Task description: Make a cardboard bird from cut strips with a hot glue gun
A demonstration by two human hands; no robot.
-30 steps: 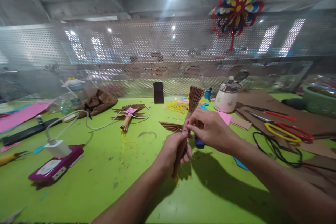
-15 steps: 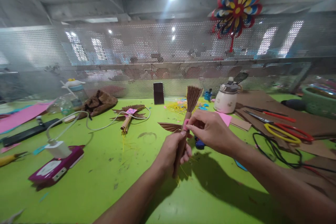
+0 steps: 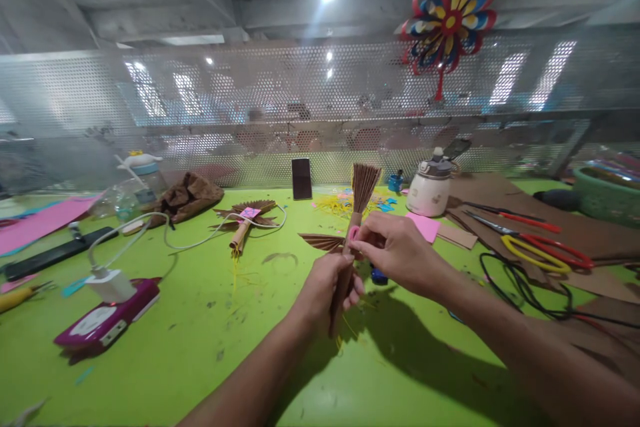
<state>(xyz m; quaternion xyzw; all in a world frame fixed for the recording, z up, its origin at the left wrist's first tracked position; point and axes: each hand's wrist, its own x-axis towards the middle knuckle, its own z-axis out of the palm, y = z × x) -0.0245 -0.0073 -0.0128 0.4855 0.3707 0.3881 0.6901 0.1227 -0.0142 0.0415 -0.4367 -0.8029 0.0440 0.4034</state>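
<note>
To the right of the upright dark-screened phone (image 3: 301, 179), and nearer the worker, is a brown pleated-paper figure (image 3: 366, 188) with a fanned top and ridged side wing. The left hand (image 3: 325, 283) is closed round its rolled stem; the right hand (image 3: 387, 243) pinches a small curled pink piece (image 3: 354, 233) against it. Smooth, scuffed green tabletop (image 3: 200, 327) spreads from the phone to the near edge. Behind the phone stands a perforated metal screen (image 3: 275, 87); well right of it, flat brown cardboard sheets (image 3: 493, 193) border the green.

1 head camera, facing forward-down, seemingly close above table (image 3: 200, 320).
</note>
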